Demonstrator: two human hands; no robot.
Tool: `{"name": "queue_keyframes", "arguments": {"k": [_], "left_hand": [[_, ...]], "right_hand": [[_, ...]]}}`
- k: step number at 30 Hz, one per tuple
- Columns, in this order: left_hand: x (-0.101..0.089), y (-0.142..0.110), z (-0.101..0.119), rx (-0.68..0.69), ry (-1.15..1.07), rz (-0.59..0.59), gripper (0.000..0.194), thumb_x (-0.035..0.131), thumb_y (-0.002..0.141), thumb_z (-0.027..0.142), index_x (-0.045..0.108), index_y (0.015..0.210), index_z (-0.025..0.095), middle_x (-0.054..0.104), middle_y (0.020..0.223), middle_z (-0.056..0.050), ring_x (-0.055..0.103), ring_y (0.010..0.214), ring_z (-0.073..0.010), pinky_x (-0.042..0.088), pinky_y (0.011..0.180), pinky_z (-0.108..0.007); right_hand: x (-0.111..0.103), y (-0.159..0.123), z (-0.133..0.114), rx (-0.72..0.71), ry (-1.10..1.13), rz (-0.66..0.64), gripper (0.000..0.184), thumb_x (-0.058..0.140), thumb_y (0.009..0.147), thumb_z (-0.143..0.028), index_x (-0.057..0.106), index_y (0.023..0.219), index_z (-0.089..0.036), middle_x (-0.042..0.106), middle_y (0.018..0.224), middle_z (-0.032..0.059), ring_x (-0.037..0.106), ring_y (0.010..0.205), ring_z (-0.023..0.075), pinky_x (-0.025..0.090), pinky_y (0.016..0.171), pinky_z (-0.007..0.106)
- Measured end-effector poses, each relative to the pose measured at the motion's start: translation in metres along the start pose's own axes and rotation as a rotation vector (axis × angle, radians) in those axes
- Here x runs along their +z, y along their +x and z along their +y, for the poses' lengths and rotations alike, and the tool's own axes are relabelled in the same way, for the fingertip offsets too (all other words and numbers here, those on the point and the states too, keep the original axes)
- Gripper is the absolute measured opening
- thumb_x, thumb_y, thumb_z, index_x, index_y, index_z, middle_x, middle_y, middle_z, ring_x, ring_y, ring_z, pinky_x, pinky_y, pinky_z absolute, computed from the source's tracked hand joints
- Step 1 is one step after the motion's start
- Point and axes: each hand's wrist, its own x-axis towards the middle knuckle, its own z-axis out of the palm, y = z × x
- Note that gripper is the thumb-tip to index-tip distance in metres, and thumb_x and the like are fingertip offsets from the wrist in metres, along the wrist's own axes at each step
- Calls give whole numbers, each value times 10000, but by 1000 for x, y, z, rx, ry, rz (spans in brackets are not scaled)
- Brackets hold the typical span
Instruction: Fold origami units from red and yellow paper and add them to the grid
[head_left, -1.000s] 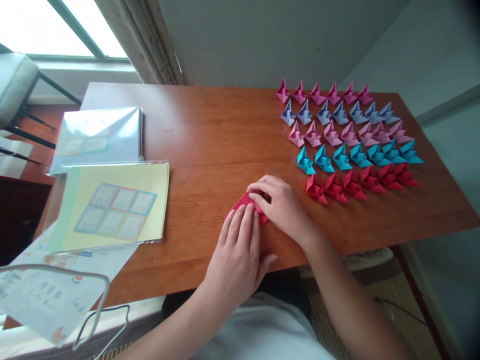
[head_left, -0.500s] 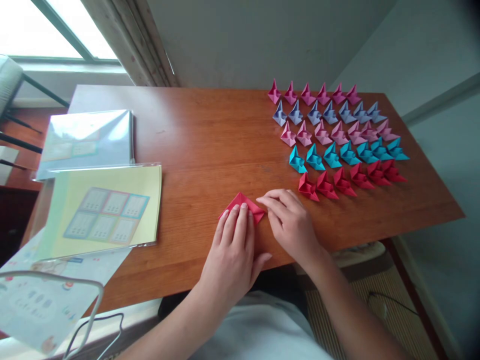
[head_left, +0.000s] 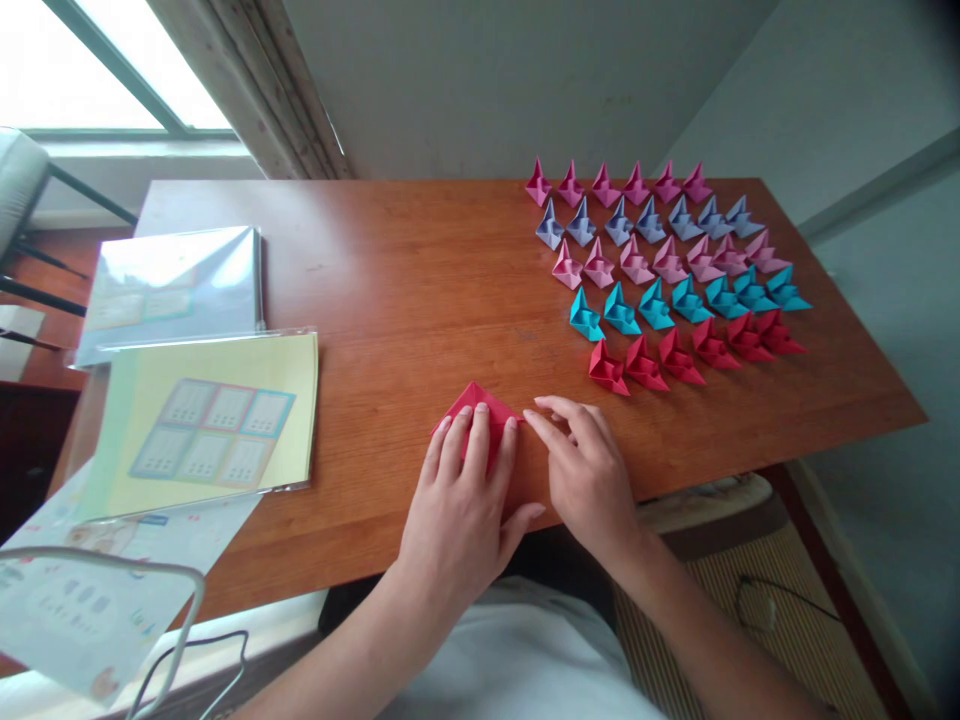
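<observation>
While our left hand (head_left: 457, 490) lies flat with its fingers nearly straight and a little spread, it's pressing down on the red folded paper (head_left: 472, 397) rather than gripping it. That paper sits near the front of the counter (head_left: 390, 290), roughly midway along, its peak poking out past our fingertips. Our right hand (head_left: 592, 470) is half curled with one finger stretched to the paper's right corner, touching it or just beside it; we can't tell whether the thumb is pinching anything under there.

Edge-wise, the counter's front edge passes right under our wrists, so there's only a narrow strip on our side. Ahead of the paper we've got a wide stretch of brown wood reaching to the back edge by the wall. To the left, more wood runs up to the yellow booklet (head_left: 214, 350) in its clear sleeve, with a pale booklet (head_left: 180, 290) behind it. Right side's tighter: the red boats (head_left: 679, 360) stand near our right hand, with teal, light pink, lavender and magenta rows lined up behind them.

Compared with half a second ago, our right hand has gone from hanging off to the side to reaching that corner, and the paper's right side now runs out to a sharper point. Left hand's still planted, rows look untouched.
</observation>
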Motion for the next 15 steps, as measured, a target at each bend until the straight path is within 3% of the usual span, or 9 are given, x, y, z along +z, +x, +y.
{"name": "queue_keyframes", "arguments": {"k": [3, 7, 15], "left_hand": [[-2, 1, 4, -33, 0, -18, 797, 576, 890, 605, 445, 1511, 123, 443, 1512, -259, 395, 1401, -456, 357, 1147, -586], [-2, 2, 7, -48, -1, -19, 807, 598, 876, 608, 438, 1516, 143, 448, 1514, -249, 399, 1405, -449, 355, 1150, -589], [-1, -1, -2, 42, 29, -13, 815, 501, 936, 603, 446, 1473, -7, 432, 1548, -266, 376, 1456, -395, 324, 1204, -529]], "right_hand": [[0, -1, 1, 64, 26, 28, 419, 409, 991, -67, 638, 1322, -184, 633, 1261, 149, 588, 1077, 248, 569, 921, 435], [2, -2, 1, 42, 32, -1, 404, 432, 994, -94, 652, 1311, -212, 638, 1270, 135, 585, 1086, 254, 568, 921, 439], [-1, -2, -3, -49, -112, -125, 484, 446, 952, -19, 635, 1349, -222, 622, 1347, 125, 554, 1189, 279, 541, 969, 464]]}}
